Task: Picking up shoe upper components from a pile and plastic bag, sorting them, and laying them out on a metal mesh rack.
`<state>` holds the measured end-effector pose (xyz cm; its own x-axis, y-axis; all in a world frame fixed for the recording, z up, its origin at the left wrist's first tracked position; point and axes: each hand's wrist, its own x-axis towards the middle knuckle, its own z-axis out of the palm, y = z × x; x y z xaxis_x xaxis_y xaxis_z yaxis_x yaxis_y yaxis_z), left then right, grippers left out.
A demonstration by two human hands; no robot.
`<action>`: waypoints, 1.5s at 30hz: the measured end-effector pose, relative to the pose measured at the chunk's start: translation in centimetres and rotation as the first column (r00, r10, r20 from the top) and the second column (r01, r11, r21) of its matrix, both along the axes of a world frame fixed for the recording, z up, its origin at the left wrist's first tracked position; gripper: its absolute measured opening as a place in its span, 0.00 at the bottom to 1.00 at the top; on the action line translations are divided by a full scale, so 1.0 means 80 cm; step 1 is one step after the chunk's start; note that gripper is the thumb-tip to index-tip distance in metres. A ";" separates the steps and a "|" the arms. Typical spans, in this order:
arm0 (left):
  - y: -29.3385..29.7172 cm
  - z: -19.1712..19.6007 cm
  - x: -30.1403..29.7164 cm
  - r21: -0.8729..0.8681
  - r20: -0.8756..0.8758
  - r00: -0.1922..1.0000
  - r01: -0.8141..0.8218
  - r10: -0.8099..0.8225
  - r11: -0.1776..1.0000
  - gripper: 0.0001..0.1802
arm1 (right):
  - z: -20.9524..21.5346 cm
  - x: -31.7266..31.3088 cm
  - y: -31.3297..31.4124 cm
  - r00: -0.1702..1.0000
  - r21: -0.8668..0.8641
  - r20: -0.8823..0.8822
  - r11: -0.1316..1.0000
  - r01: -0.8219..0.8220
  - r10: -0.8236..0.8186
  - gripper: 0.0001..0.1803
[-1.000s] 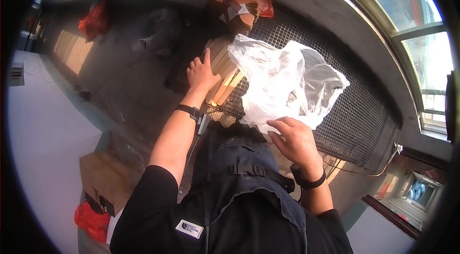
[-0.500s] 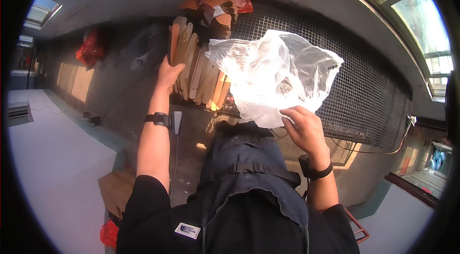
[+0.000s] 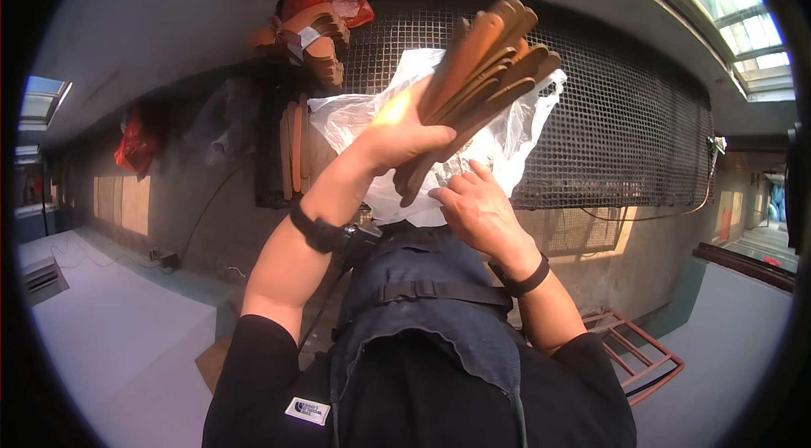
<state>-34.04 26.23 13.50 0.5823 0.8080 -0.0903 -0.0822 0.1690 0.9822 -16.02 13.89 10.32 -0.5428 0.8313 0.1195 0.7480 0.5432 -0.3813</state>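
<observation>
My left hand [image 3: 405, 139] is closed round a bundle of flat brown strips with rounded ends [image 3: 481, 68]; they look like leather, though I cannot be sure. The bundle slants up to the right over a crumpled clear plastic bag [image 3: 528, 122], hiding part of it. At the bag's near side, my right hand [image 3: 481, 211] has its fingers bent against the plastic and seems to pinch its edge. More brown strips [image 3: 296, 148] lie left of the bag, partly behind my left forearm.
Beneath these things is a black grid-topped bench [image 3: 625, 127]. Toward its far left sit a bound stack of shaped brown pieces [image 3: 321, 42] and a red plastic bag [image 3: 351, 0]. Another red bag [image 3: 135, 144] is farther left. A red metal frame [image 3: 642, 359] stands at lower right.
My left hand has lifted the bundle from the row of strips and carried it right, over the plastic bag. My right hand stays at the bag's near side.
</observation>
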 end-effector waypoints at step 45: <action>-0.071 -0.234 -0.178 0.406 -0.885 0.117 -0.277 0.450 0.871 0.30 | 0.030 0.012 0.045 0.951 -0.276 -0.284 0.960 0.045 -0.126 0.08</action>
<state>-48.30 20.52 -5.19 -0.2414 0.9479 -0.2078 0.8804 0.3040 0.3640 -15.05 17.49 12.74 -0.4421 0.8963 0.0348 0.6180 0.3325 -0.7124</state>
